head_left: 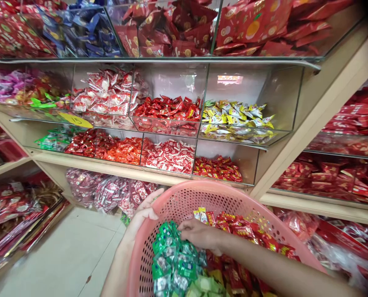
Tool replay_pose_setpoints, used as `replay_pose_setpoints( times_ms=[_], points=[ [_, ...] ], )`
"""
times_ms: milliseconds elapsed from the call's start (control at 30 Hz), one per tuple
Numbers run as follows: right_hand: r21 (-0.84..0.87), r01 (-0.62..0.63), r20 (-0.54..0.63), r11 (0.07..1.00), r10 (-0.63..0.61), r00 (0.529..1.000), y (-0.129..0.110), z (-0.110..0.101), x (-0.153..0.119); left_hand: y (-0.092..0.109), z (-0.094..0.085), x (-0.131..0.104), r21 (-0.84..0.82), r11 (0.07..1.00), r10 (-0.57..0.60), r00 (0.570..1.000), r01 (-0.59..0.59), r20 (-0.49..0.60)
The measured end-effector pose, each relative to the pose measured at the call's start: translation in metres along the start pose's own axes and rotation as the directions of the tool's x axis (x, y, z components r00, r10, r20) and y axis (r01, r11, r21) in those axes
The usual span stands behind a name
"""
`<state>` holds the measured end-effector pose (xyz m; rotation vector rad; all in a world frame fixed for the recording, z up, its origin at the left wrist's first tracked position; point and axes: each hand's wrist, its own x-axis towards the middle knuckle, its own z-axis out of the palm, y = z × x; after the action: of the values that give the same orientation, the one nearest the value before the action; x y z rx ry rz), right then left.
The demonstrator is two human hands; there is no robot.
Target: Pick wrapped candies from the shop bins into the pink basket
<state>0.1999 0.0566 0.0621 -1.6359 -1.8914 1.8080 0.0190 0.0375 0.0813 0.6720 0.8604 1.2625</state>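
Note:
My left hand (145, 210) is closed over the left rim of a pink perforated plastic basket (171, 192). My right hand (199, 235) reaches into the basket from the right, its fingers curled down against a pile of green-wrapped candies (168, 255). What sits between its fingertips is hidden. Red-and-yellow wrapped candies (242, 227) lie beyond and under my right forearm. Two white-and-yellow packets (200, 215) rest by the basket's far wall. Light-green packets (207, 286) are at the bottom of the view.
Ahead stands a wooden shelf (116, 165) with clear-walled bins of wrapped candies. A yellow tag (75, 120) marked 15 hangs on it. Bagged candies (109, 192) sit beneath. Another red-packed shelf (335, 177) is at right, and pale floor tiles (78, 243) show at left.

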Motion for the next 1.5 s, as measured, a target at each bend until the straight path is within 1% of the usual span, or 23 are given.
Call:
replay_pose_setpoints(
  times_ms=[133,233,333,400,467,500,533,600,633,667,733,800,867,933,1000,1067,1167,1267,1333,1400,1433,1467,1500],
  points=[
    [0.056,0.033,0.025,0.998,-0.034,0.999,-0.012,0.004,-0.019,0.004,0.007,-0.004,0.030,0.999,0.018,1.000,-0.017,-0.015],
    [0.090,0.080,0.064,0.993,-0.086,0.994,-0.021,0.011,-0.032,0.006,0.009,-0.005,0.056,0.998,0.030,0.999,-0.029,-0.023],
    [0.102,0.119,0.113,0.988,-0.131,0.985,-0.029,0.019,-0.045,0.006,0.009,-0.005,0.071,0.997,0.043,0.999,-0.041,-0.024],
    [0.081,0.151,0.168,0.985,-0.163,0.972,-0.033,0.021,-0.051,0.005,0.008,-0.006,0.071,0.996,0.053,0.998,-0.051,-0.026],
    [0.025,0.222,0.202,0.975,-0.223,0.954,-0.033,0.018,-0.052,0.004,0.007,-0.006,0.064,0.997,0.055,0.998,-0.053,-0.026],
    [-0.022,0.269,0.194,0.963,-0.260,0.946,-0.031,0.013,-0.051,0.003,0.006,-0.006,0.057,0.997,0.053,0.998,-0.051,-0.027],
    [-0.087,0.312,0.169,0.946,-0.295,0.940,-0.028,0.007,-0.048,0.002,0.006,-0.006,0.049,0.998,0.048,0.999,-0.047,-0.024],
    [-0.268,0.360,0.071,0.894,-0.354,0.932,-0.020,-0.008,-0.040,0.001,0.005,-0.006,0.033,0.999,0.039,0.999,-0.039,-0.019],
    [-0.376,0.347,0.024,0.859,-0.365,0.931,-0.014,-0.015,-0.035,0.001,0.005,-0.006,0.029,0.999,0.035,0.999,-0.034,-0.019],
    [-0.483,0.305,-0.010,0.821,-0.353,0.935,-0.008,-0.022,-0.030,0.001,0.005,-0.006,0.027,0.999,0.033,0.999,-0.033,-0.020],
    [-0.656,0.178,-0.047,0.734,-0.275,0.960,0.004,-0.031,-0.023,0.002,0.005,-0.006,0.031,0.999,0.033,0.999,-0.032,-0.024],
    [-0.756,0.076,-0.062,0.650,-0.187,0.980,0.014,-0.033,-0.019,0.003,0.006,-0.007,0.038,0.999,0.037,0.999,-0.036,-0.025],
    [-0.798,0.052,-0.073,0.601,-0.183,0.980,0.021,-0.031,-0.016,0.003,0.005,-0.007,0.045,0.998,0.040,0.999,-0.039,-0.024],
    [-0.808,0.058,-0.087,0.587,-0.215,0.973,0.025,-0.026,-0.013,0.001,0.003,-0.006,0.049,0.998,0.043,0.999,-0.042,-0.011],
    [-0.800,0.061,-0.095,0.597,-0.226,0.969,0.028,-0.021,-0.010,-0.001,-0.001,-0.003,0.049,0.998,0.049,0.999,-0.049,0.010],
    [-0.776,0.080,-0.077,0.626,-0.220,0.972,0.032,-0.015,-0.008,-0.003,-0.005,0.001,0.046,0.997,0.055,0.998,-0.057,0.026],
    [-0.721,0.147,-0.033,0.677,-0.245,0.969,0.034,-0.008,-0.010,-0.006,-0.009,0.005,0.052,0.997,0.059,0.998,-0.061,0.032],
    [-0.691,0.198,-0.049,0.695,-0.318,0.947,0.031,-0.009,-0.021,-0.006,-0.011,0.006,0.070,0.996,0.056,0.998,-0.058,0.036],
    [-0.687,0.210,-0.092,0.695,-0.370,0.924,0.027,-0.021,-0.036,-0.005,-0.012,0.005,0.089,0.994,0.053,0.998,-0.056,0.037],
    [-0.677,0.206,-0.165,0.707,-0.419,0.893,0.027,-0.041,-0.058,-0.005,-0.013,0.003,0.115,0.992,0.051,0.998,-0.054,0.037],
    [-0.663,0.199,-0.223,0.722,-0.443,0.868,0.031,-0.054,-0.071,-0.004,-0.013,0.002,0.131,0.990,0.049,0.998,-0.053,0.035],
    [-0.641,0.194,-0.290,0.743,-0.468,0.835,0.038,-0.068,-0.084,-0.004,-0.013,0.001,0.148,0.988,0.047,0.998,-0.051,0.033],
    [-0.613,0.188,-0.377,0.767,-0.493,0.784,0.050,-0.082,-0.098,-0.003,-0.013,0.001,0.165,0.985,0.045,0.999,-0.049,0.030]
  ],
)
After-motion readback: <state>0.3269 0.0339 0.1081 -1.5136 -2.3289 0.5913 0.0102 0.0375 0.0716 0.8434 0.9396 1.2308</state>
